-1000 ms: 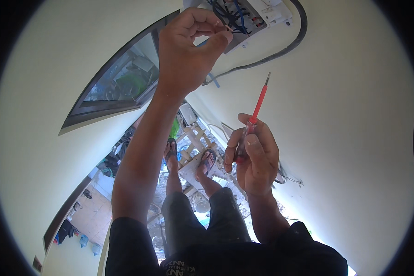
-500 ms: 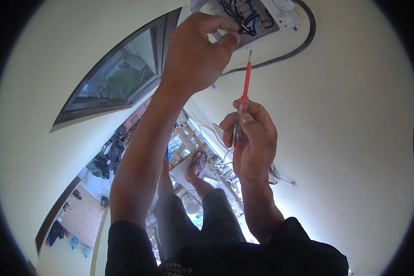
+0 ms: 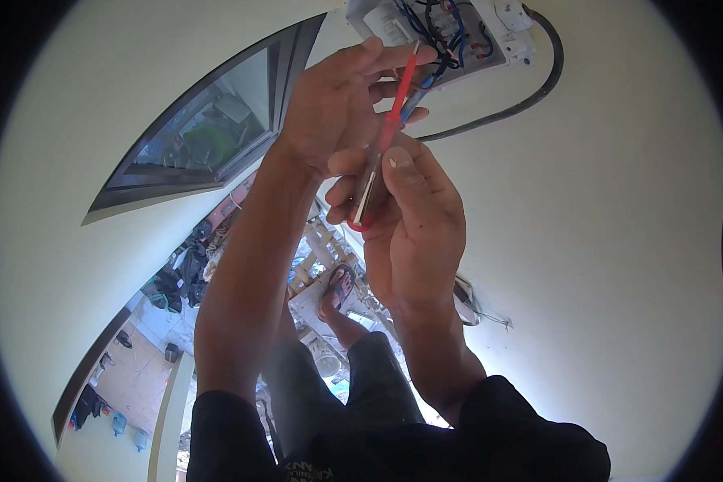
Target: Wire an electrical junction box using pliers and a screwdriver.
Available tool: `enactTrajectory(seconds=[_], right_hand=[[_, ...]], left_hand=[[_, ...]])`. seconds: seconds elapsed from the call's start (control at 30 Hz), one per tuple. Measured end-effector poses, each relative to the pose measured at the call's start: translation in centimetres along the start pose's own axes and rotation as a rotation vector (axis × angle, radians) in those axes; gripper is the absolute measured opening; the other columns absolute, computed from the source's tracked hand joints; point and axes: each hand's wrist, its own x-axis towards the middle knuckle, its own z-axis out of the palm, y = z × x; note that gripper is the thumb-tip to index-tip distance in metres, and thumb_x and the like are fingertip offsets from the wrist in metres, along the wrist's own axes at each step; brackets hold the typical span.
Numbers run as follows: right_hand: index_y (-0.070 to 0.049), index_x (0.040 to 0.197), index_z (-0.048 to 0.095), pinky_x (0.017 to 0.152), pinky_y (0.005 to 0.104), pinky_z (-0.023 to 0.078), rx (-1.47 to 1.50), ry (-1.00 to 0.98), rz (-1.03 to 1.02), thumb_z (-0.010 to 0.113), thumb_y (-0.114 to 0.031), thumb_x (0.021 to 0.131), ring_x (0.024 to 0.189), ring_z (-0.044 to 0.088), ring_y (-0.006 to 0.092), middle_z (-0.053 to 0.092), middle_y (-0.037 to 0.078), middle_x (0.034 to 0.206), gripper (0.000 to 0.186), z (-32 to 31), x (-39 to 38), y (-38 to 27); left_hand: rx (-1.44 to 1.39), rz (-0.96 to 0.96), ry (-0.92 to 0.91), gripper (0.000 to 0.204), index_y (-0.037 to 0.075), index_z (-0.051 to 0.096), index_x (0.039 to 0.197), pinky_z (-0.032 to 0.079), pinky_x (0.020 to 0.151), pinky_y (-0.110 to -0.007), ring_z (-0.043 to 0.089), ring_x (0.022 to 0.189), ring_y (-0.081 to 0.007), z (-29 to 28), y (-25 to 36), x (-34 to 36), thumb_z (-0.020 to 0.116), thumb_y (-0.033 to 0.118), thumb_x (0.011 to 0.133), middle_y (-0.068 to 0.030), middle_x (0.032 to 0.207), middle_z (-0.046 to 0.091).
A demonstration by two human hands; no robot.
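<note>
My right hand grips a screwdriver by its clear handle; its red-sleeved shaft points up toward an open wall-mounted electrical box. The bare metal tip is in front of my left index finger; I cannot tell whether they touch. My left hand is open, fingers stretched toward the box's lower edge and thumb raised. Dark and blue wires bunch inside the electrical box. Beside my left fingertips, a blue strip-like piece hangs below the wires, partly hidden by the screwdriver.
A thick dark cable loops from the box down along the wall. To the left is a dark-framed window. Below, my sandalled foot rests on a board above cluttered ground. Dark bags lie at lower left.
My left hand has released its pinch on the wires and spread its fingers. My right hand has brought the screwdriver up and left, across my left fingers. The box appears slightly lower in view.
</note>
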Motion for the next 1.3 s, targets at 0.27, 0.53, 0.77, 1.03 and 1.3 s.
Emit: enactTrajectory(seconds=[0.27, 0.53, 0.77, 1.03, 1.3], right_hand=[[0.003, 0.11, 0.051, 0.07, 0.0353, 0.061, 0.135, 0.045, -0.088, 0.045, -0.014, 0.103, 0.075, 0.068, 0.02, 0.065, 0.015, 0.091, 0.02, 2.5, 3.0, 1.2], [0.003, 0.11, 0.049, 0.07, 0.0371, 0.061, 0.142, 0.083, -0.14, 0.047, -0.012, 0.102, 0.075, 0.064, 0.0173, 0.062, 0.012, 0.091, 0.018, 2.9, 3.1, 1.7], [0.004, 0.116, 0.048, 0.078, 0.0461, 0.061, 0.072, 0.104, -0.154, 0.051, -0.013, 0.1, 0.082, 0.068, 0.0244, 0.065, 0.017, 0.094, 0.024, 3.0, 3.1, 2.1], [0.005, 0.113, 0.045, 0.069, 0.0348, 0.064, 0.162, 0.1, -0.124, 0.054, -0.01, 0.098, 0.079, 0.065, 0.0156, 0.061, 0.011, 0.094, 0.023, 3.1, 3.7, 2.6], [0.004, 0.114, 0.05, 0.069, 0.0408, 0.065, 0.136, 0.158, -0.13, 0.057, -0.014, 0.098, 0.078, 0.065, 0.0173, 0.061, 0.012, 0.092, 0.025, 3.4, 3.7, 2.8]], left_hand=[[0.405, 0.024, 0.206, 0.037, 0.002, 0.073, 0.102, 0.05, 0.085, -0.035, 0.061, 0.094, -0.0194, 0.1, 3.2, 1.8, 0.072, 0.034, 0.081, -0.0105, 0.101, 0.067], [0.808, -0.186, 0.014, 0.028, -0.002, 0.072, 0.097, 0.051, 0.063, -0.03, 0.064, 0.072, -0.0139, 0.1, 5.9, 2.7, 0.068, 0.024, 0.087, -0.0079, 0.09, 0.071], [0.911, 0.07, 0.051, 0.032, -0.002, 0.072, 0.098, 0.05, 0.081, -0.03, 0.064, 0.084, -0.0173, 0.5, 5.2, 2.0, 0.072, 0.028, 0.085, -0.0101, 0.088, 0.07], [1.044, 0.007, 0.118, 0.028, 0.0, 0.074, 0.088, 0.049, 0.072, -0.028, 0.063, 0.073, -0.0134, 1.4, 5.9, 2.1, 0.072, 0.027, 0.083, -0.0075, 0.079, 0.07], [1.075, -0.063, 0.138, 0.025, -0.001, 0.074, 0.086, 0.048, 0.07, -0.027, 0.062, 0.072, -0.0127, 2.3, 6.4, 2.4, 0.071, 0.023, 0.083, -0.0078, 0.078, 0.07]])
